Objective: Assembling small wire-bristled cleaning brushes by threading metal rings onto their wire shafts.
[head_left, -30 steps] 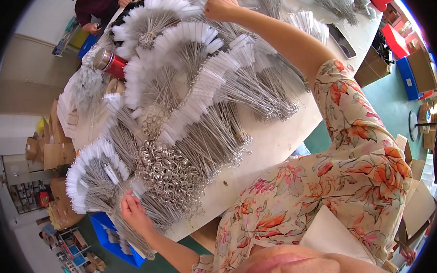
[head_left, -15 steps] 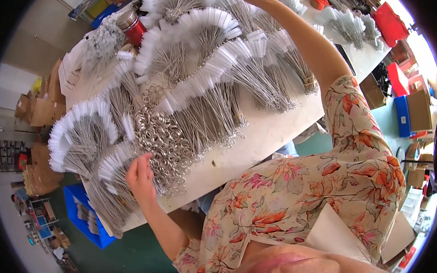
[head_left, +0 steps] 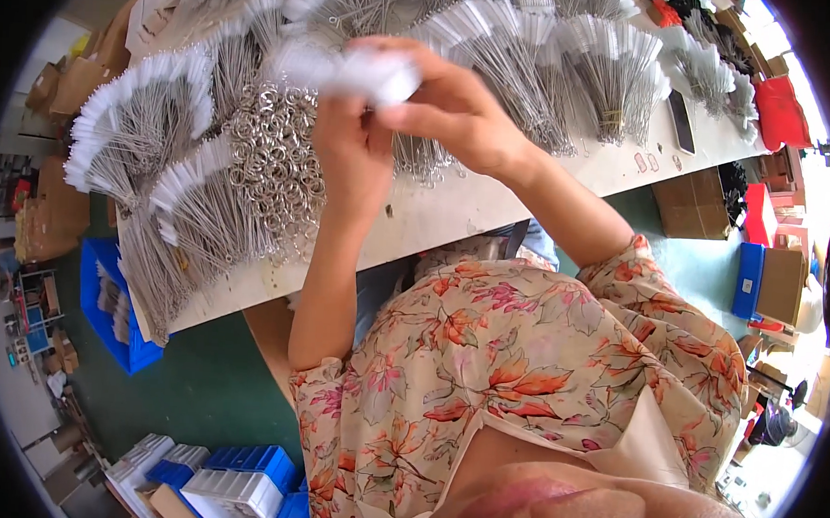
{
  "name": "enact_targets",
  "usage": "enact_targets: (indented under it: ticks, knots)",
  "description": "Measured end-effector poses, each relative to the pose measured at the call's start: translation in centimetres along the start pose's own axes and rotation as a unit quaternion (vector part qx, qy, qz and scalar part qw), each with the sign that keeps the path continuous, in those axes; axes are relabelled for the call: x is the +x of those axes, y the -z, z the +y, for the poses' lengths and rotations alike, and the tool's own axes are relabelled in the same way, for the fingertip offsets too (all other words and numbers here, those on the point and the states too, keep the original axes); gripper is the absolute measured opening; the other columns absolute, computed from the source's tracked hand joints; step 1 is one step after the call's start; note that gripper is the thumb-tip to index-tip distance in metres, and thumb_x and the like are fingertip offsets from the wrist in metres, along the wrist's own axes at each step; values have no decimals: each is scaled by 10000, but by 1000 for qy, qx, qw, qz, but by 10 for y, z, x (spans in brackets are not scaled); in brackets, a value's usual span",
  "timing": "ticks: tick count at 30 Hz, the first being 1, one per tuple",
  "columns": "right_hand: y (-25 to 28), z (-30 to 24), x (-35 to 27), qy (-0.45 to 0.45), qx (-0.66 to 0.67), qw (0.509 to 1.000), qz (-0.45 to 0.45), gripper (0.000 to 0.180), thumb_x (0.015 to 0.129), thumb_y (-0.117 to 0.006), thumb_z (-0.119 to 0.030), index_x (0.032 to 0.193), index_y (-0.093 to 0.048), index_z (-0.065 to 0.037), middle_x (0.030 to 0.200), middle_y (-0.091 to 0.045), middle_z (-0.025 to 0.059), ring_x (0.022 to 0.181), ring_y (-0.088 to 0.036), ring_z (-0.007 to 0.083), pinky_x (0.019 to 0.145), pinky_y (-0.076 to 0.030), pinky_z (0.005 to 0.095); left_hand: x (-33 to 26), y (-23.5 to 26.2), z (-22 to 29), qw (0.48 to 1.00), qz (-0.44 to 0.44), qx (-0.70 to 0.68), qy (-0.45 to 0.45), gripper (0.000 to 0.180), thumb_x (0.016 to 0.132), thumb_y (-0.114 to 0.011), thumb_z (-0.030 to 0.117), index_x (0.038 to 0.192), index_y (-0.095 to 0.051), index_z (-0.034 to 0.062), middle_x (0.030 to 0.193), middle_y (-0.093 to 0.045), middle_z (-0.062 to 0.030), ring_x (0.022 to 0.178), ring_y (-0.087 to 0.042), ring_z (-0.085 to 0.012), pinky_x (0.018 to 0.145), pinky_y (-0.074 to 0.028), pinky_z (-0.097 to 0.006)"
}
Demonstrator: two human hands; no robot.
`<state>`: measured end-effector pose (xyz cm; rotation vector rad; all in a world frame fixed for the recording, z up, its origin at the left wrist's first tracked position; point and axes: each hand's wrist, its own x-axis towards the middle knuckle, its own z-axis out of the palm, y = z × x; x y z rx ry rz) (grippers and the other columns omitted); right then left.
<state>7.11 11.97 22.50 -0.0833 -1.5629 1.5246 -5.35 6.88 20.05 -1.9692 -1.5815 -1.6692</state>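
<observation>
A blurred bundle of white-bristled wire brushes (head_left: 377, 78) is in my right hand (head_left: 463, 113), whose fingers and thumb wrap round it above the table. My left hand (head_left: 353, 150) is raised against the bundle's near side with its fingers curled. The brushes and motion blur partly hide those fingertips, so I cannot make out what they pinch. Just left of my left hand lies a heap of shiny metal rings (head_left: 274, 146). Fanned bunches of similar brushes (head_left: 144, 108) with looped wire ends surround the heap.
The pale table (head_left: 454, 210) also carries a dark phone (head_left: 681, 121) and a red bag (head_left: 782, 111) at the right. A blue bin (head_left: 121, 311) stands below its left corner. A cardboard box (head_left: 692, 204) sits beneath the right edge.
My right hand has come back from the far side of the table with white brushes. My left hand has risen from the ring heap to meet it. The view has shifted.
</observation>
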Motion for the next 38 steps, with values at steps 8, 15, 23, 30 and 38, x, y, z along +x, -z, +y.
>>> enact_targets:
  ticks: [8,15,23,30,38]
  knots:
    - [31,43,-61,-251,304,911,118,231,928,-500,-230,995,-597,-31,899,-621,70,814,-591,141,756,-500,283,-66,-31,16,992,-5,-44,-116,343,699,-703,-32,1016,-587,27,1031,-517,-118,853,-568,-218,716,-510,-280]
    - [78,-33,-59,-280,-257,915,-136,247,894,-551,-264,876,-618,-27,681,-527,-23,587,-448,59,528,-356,201,-118,-23,22,996,-74,-54,-18,288,739,-669,-18,1017,-607,30,950,-567,-101,747,-590,-202,656,-489,-293]
    - [75,27,-125,-99,-746,556,-353,140,699,-566,-47,818,-620,-97,817,-606,55,871,-598,208,638,-450,350,-143,-14,19,954,-185,-147,184,201,796,-633,34,992,-593,13,803,-610,-99,704,-611,-193,600,-496,-287]
    - [26,16,-98,-447,-155,847,-242,123,880,-525,-122,849,-605,-34,671,-590,23,534,-510,98,523,-427,225,-143,13,22,989,-107,-89,40,239,726,-705,70,934,-592,39,793,-608,-86,676,-599,-236,579,-482,-298]
    - [54,26,-88,-193,-720,551,-375,102,831,-582,-141,889,-652,-93,853,-634,91,750,-630,239,662,-491,356,-108,80,-40,910,-256,313,89,207,701,-703,158,898,-648,124,950,-574,-18,909,-497,-219,828,-363,-395]
